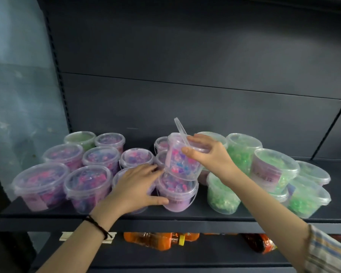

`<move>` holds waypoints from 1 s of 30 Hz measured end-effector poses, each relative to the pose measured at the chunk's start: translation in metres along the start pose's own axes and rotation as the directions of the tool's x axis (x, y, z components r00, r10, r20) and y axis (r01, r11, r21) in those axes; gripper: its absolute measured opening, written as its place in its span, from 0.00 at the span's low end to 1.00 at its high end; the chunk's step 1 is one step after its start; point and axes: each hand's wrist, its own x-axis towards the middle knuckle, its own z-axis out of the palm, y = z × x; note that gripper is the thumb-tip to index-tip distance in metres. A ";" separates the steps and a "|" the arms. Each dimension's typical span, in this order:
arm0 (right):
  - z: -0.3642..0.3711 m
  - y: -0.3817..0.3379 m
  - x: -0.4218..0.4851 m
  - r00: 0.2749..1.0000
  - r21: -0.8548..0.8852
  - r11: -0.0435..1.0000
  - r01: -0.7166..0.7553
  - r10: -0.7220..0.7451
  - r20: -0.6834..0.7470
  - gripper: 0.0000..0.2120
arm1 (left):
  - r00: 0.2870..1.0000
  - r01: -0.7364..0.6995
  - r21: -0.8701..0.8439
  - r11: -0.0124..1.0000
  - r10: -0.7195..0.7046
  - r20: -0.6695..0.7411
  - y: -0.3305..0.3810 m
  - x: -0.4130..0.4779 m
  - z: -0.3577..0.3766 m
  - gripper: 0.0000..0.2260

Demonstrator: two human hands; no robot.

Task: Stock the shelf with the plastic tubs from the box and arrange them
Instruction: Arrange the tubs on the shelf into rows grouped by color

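The purple tub (180,162) being handled is about mid-shelf, a little back from the front edge of the shelf (185,220). It's on top of another purple tub (176,194) in the front row. It isn't sitting straight: its long axis runs base to lid, mostly upright, with the lid end tipped to the right. Its base is at the lower tub's lid, but I can't tell if it's fully resting there. The clear handle (180,129) sticks up above the lid and leans left.

Right hand (208,153) has its grip around the top of that tub, thumb on the near side of the rim and fingers curled over the lid.

Left hand (137,186) isn't gripping anything. Its fingers are pretty much straight and lie over the lid of a front-row tub just left of the stack, and the thumb is stretched out against the side of the lower purple tub.

More purple tubs (40,182) fill the left end of the shelf. Green tubs (222,196) sit toward the right end, a few of them piled up crooked. There's a dark cord bracelet (97,225) on the left wrist, and bottles (161,240) lie on the shelf below.
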 end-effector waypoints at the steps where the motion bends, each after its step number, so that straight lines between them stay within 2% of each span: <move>1: 0.007 -0.002 0.002 1.000 -0.001 1.000 0.007 -0.007 0.007 0.25 | 0.999 0.035 -0.013 0.999 -0.036 -0.014 -0.012 -0.007 -0.003 0.46; 4: 0.031 -0.010 0.005 0.998 0.015 0.999 0.045 -0.046 0.047 0.23 | 0.986 0.095 -0.184 0.978 -0.117 -0.116 -0.051 -0.022 -0.008 0.53; 6: 0.049 -0.014 0.004 0.994 0.033 0.997 0.076 -0.078 0.078 0.20 | 0.977 0.095 -0.342 0.935 -0.153 -0.146 -0.073 -0.026 -0.007 0.50; 7: 0.059 -0.017 0.002 0.991 0.037 0.995 0.094 -0.097 0.088 0.19 | 0.981 0.068 -0.365 0.929 -0.129 -0.144 -0.080 -0.029 -0.007 0.48; 10: 0.086 -0.020 -0.010 0.978 0.026 0.988 0.150 -0.152 0.143 0.22 | 0.990 -0.034 -0.166 0.986 0.010 -0.141 -0.088 -0.037 -0.004 0.38; 13: 0.099 -0.021 -0.020 0.976 0.038 0.984 0.174 -0.177 0.130 0.29 | 0.988 0.001 0.048 0.999 0.007 -0.154 -0.092 -0.042 0.005 0.31; 16: 0.100 -0.022 -0.022 0.982 0.026 0.984 0.174 -0.175 0.070 0.30 | 0.987 0.036 0.085 0.996 -0.022 -0.158 -0.094 -0.038 0.005 0.26; 20: 0.098 -0.020 -0.019 0.985 -0.052 0.986 0.159 -0.154 0.083 0.31 | 0.992 0.084 0.170 0.982 -0.066 -0.107 -0.095 -0.018 -0.002 0.25; 22: 0.098 -0.019 -0.016 0.984 -0.048 0.988 0.146 -0.140 0.110 0.32 | 0.996 0.089 0.151 0.984 -0.086 -0.030 -0.098 -0.006 -0.005 0.28; 23: 0.098 -0.019 -0.016 0.983 -0.045 0.989 0.144 -0.138 0.124 0.32 | 0.997 0.074 0.076 0.994 -0.076 0.026 -0.100 -0.003 -0.008 0.31; 25: 0.100 -0.020 -0.015 0.980 -0.025 0.990 0.142 -0.137 0.143 0.32 | 0.997 0.021 -0.233 0.972 -0.002 0.082 -0.101 -0.005 -0.015 0.32; 26: 0.100 -0.021 -0.016 0.979 -0.008 0.990 0.143 -0.140 0.149 0.31 | 0.995 0.000 -0.389 0.921 0.038 0.091 -0.099 -0.010 -0.020 0.33; 28: 0.101 -0.023 -0.017 0.973 0.025 0.987 0.158 -0.160 0.164 0.29 | 0.987 0.006 -0.579 0.815 0.087 0.132 -0.096 -0.024 -0.027 0.41; 30: 0.103 -0.023 -0.020 0.960 0.026 0.982 0.185 -0.187 0.208 0.29 | 0.979 0.029 -0.726 0.687 0.126 0.158 -0.093 -0.035 -0.033 0.39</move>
